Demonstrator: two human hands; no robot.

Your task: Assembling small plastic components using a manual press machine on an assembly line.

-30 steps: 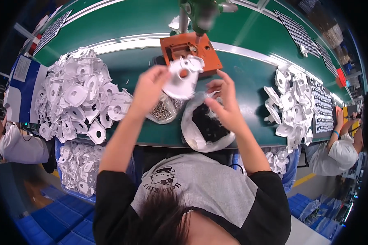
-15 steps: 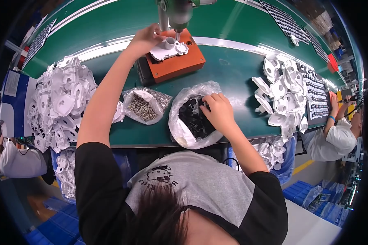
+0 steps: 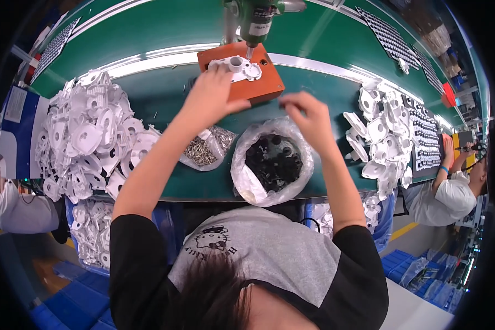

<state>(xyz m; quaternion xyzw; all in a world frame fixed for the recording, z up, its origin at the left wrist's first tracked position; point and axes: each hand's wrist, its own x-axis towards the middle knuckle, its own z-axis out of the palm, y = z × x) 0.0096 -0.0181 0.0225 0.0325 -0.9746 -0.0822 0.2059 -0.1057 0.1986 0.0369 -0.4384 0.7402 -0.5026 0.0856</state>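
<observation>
white part (image 3: 238,67): left end behind left hand (image 3: 210,92) | green driver (image 3: 256,21): cut off at top | right hand (image 3: 312,114): contents unclear

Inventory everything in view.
Workbench: one, green, centre
Fixture block: one, orange, on workbench
Seated housing: one, white, on block
Power driver: one, green, above block
Screw bag: one, clear, workbench middle
Black parts bag: one, clear, beside screw bag
Housing piles: two, white, workbench sides
Parts tray: one, dark, right
Dotted sheets: three, black-and-white, far side
Box: one, blue-white, left
Bins: several, blue, lower sides
Co-workers: two, pale tops, edges
Left hand: one, at seated housing
Right hand: one, near black parts bag
</observation>
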